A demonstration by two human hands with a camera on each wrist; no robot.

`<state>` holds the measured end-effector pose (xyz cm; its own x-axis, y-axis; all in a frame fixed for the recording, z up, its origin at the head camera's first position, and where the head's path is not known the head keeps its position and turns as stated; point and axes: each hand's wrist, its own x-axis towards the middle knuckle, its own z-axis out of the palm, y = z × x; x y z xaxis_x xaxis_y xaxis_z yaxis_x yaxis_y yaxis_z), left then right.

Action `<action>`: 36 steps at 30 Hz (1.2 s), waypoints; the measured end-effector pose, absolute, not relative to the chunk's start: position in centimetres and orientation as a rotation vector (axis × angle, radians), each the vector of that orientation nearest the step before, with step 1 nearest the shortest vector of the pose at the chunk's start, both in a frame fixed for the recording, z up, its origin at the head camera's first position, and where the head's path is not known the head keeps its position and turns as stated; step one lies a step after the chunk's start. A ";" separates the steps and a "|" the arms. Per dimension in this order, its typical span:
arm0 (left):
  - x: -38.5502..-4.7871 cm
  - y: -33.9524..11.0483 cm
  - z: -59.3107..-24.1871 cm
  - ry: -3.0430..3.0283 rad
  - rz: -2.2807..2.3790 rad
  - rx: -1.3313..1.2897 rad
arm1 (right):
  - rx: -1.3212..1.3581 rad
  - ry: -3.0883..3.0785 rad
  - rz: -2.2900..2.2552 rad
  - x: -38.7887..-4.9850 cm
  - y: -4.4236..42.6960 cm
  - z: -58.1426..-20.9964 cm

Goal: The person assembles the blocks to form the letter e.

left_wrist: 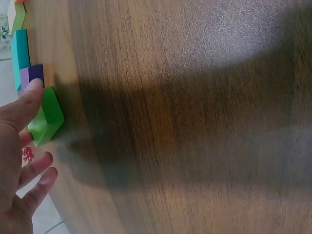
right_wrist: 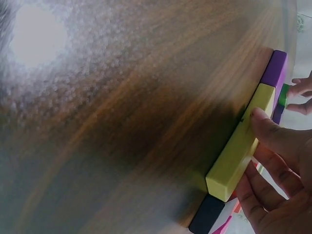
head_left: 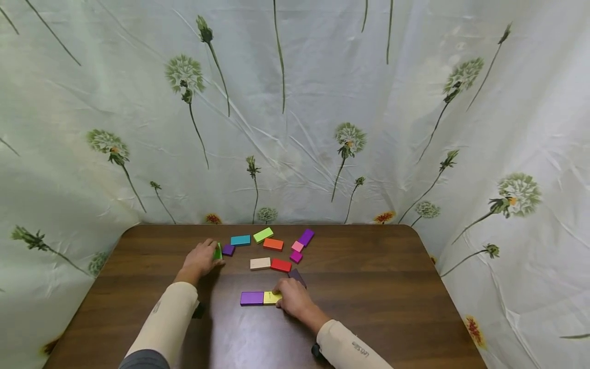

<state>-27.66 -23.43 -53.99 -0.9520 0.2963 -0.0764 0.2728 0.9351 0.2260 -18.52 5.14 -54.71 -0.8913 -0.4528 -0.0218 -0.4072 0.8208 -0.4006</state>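
Observation:
At the table's back left, my left hand (head_left: 203, 259) holds a green block (head_left: 218, 251) between thumb and fingers; the hand covers part of it. In the left wrist view the thumb lies across the green block (left_wrist: 48, 119), and two other fingers stick out free. Nearer the front, my right hand (head_left: 295, 297) grips a yellow block (head_left: 271, 298) lying end to end with a purple block (head_left: 252, 298). The right wrist view has the thumb on the yellow block's (right_wrist: 239, 144) near side and the fingers behind. A dark block (head_left: 297, 277) lies just beyond that hand.
Beyond the hands lie a blue block (head_left: 240, 240), a lime block (head_left: 263, 234), an orange block (head_left: 273, 244), a beige block (head_left: 260, 263) and a red block (head_left: 281, 265). A small dark purple block (head_left: 228, 250) sits beside the green one. A flowered curtain (head_left: 304, 102) hangs behind the table.

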 end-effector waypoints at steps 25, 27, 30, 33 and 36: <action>-26.6 -23.5 -55.0 2.981 0.564 0.329 | -0.649 2.874 -0.645 -18.2 5.3 -54.8; -26.2 -23.4 -55.2 2.980 0.553 0.310 | -0.632 2.868 -0.638 -17.9 5.3 -55.0; -25.6 -23.1 -55.5 3.022 0.528 0.241 | -0.624 2.868 -0.625 -17.8 5.3 -55.2; -25.6 -23.0 -55.6 3.085 0.478 0.192 | -0.645 2.880 -0.612 -18.0 5.3 -55.1; -25.8 -23.1 -55.6 3.095 0.477 0.160 | -0.656 2.875 -0.592 -18.3 5.2 -54.9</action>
<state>-25.81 -23.09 -55.64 -0.9948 0.1018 0.0097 0.1000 0.9486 0.3004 -18.32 5.17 -54.92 -0.8964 -0.4413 -0.0423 -0.3886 0.8281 -0.4040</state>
